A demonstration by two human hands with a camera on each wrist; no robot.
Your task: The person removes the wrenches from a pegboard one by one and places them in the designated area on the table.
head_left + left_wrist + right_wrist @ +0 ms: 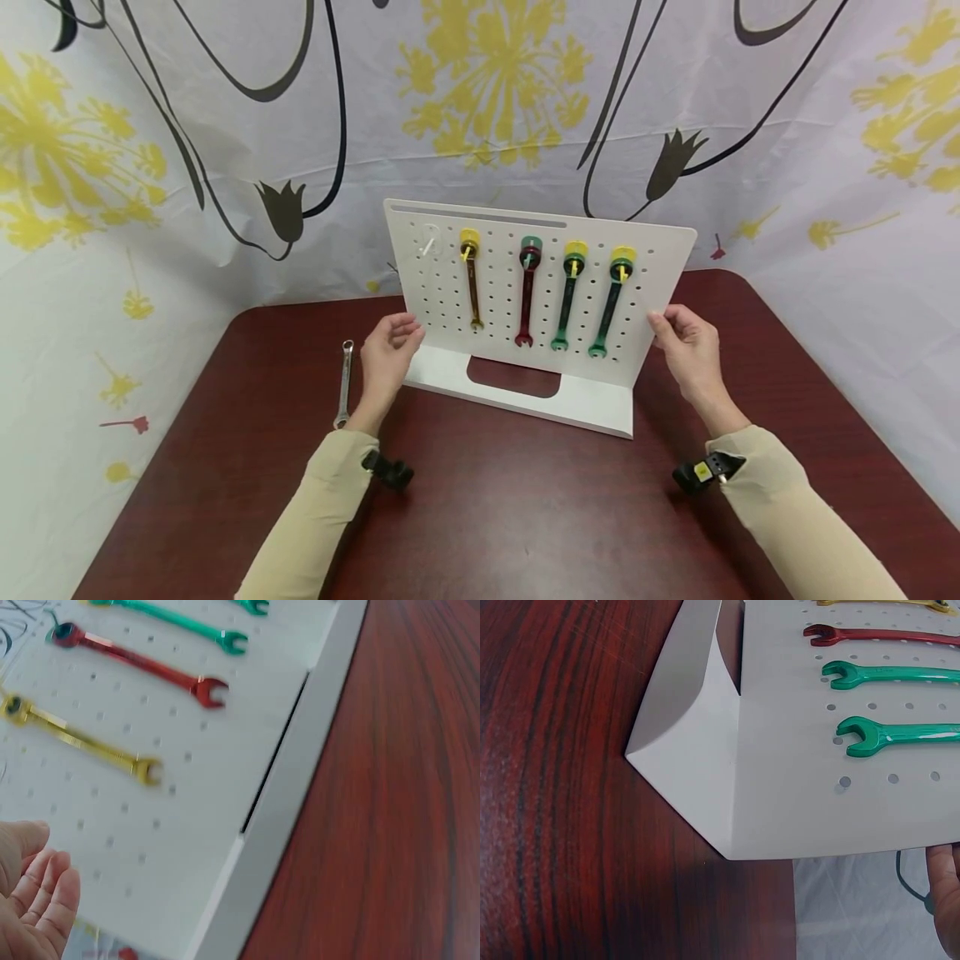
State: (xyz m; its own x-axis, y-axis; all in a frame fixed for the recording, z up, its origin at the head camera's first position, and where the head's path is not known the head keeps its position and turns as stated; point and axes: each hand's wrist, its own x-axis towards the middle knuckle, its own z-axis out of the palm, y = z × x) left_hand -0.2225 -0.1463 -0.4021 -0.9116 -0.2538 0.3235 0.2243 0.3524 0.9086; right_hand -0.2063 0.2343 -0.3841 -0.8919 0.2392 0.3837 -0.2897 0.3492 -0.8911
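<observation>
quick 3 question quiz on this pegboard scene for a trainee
1. True or false: all four hanging wrenches are green.
2. How many wrenches hang on the pegboard?
3. Where is the silver wrench? A) on the pegboard B) on the table, by the left hand C) in the right hand

Key
1. False: one yellow wrench, one red wrench, two green wrenches.
2. Four.
3. B. Each hand is at a side edge of the pegboard.
</observation>
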